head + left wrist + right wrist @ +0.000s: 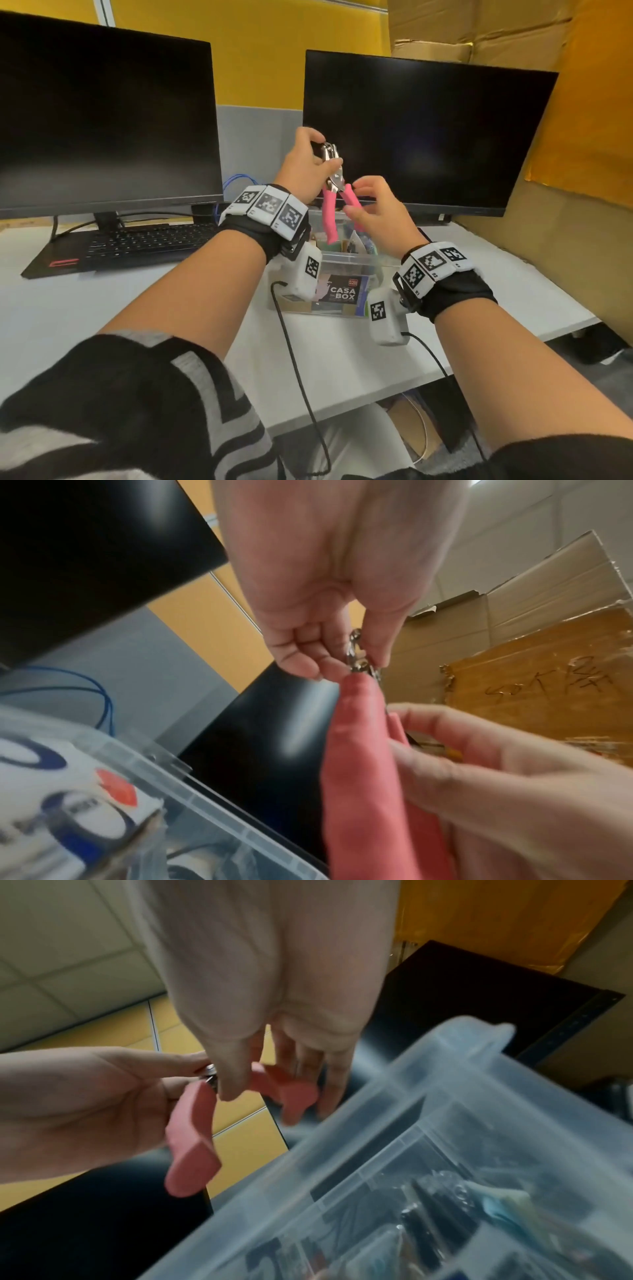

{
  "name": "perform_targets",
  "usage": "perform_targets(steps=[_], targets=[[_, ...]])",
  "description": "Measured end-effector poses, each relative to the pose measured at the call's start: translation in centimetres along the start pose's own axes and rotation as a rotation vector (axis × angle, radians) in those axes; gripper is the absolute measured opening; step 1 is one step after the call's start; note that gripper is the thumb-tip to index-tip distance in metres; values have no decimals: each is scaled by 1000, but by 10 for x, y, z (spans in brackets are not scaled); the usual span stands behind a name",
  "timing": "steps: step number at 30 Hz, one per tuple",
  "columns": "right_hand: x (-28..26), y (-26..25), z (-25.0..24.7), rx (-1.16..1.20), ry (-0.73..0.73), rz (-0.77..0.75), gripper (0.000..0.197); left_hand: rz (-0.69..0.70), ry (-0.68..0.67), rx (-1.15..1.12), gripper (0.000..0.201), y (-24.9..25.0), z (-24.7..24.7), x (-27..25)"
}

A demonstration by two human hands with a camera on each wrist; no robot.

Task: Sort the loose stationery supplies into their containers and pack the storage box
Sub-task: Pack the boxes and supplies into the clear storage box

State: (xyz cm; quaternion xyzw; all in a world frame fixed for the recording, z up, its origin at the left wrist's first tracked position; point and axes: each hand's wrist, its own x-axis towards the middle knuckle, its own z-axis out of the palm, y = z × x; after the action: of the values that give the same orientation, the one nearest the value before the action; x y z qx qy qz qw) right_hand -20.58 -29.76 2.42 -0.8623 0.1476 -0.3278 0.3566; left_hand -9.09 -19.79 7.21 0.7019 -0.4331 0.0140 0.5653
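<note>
From the head view we see both forearms raised above the clear storage box (337, 270), whose label reads "CASA BOX". Our left hand (305, 168) pinches the metal head of the pink-handled punch pliers (334, 192); our right hand (371, 205) curls its fingers around one pink handle, below the left fingertips.

The left wrist view shows our left fingertips (308, 666) pinched on the metal jaw piece, the pink grip hanging just below them. Handwriting on the cardboard (548, 691) is not legible.

The right wrist view alone shows the box's inner compartments (428, 1191), beneath our right fingers (329, 1091) wrapping the far handle.
</note>
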Motion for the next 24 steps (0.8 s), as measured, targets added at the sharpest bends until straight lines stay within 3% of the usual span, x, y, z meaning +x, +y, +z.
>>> perform_targets(steps=[3,6,8,11,15,18,24], targets=[[2,-4,-3,51,24,-9,26,-16,-32,-59,37,1,16,0],[5,1,-6,-16,58,51,37,-78,-52,7,50,-8,22,3],[7,9,-7,-137,121,102,37,-120,-117,152,57,-20,24,4],[11,20,-7,-367,198,171,34,-137,-176,607,56,-43,24,-1],[15,24,-1,-676,22,279,31,-237,-286,962,59,-67,22,-10],[18,33,6,-777,-62,357,30,-271,-346,948,55,-73,22,-10],[24,47,19,-728,-234,502,34,-294,-377,966,52,-76,23,-9]])
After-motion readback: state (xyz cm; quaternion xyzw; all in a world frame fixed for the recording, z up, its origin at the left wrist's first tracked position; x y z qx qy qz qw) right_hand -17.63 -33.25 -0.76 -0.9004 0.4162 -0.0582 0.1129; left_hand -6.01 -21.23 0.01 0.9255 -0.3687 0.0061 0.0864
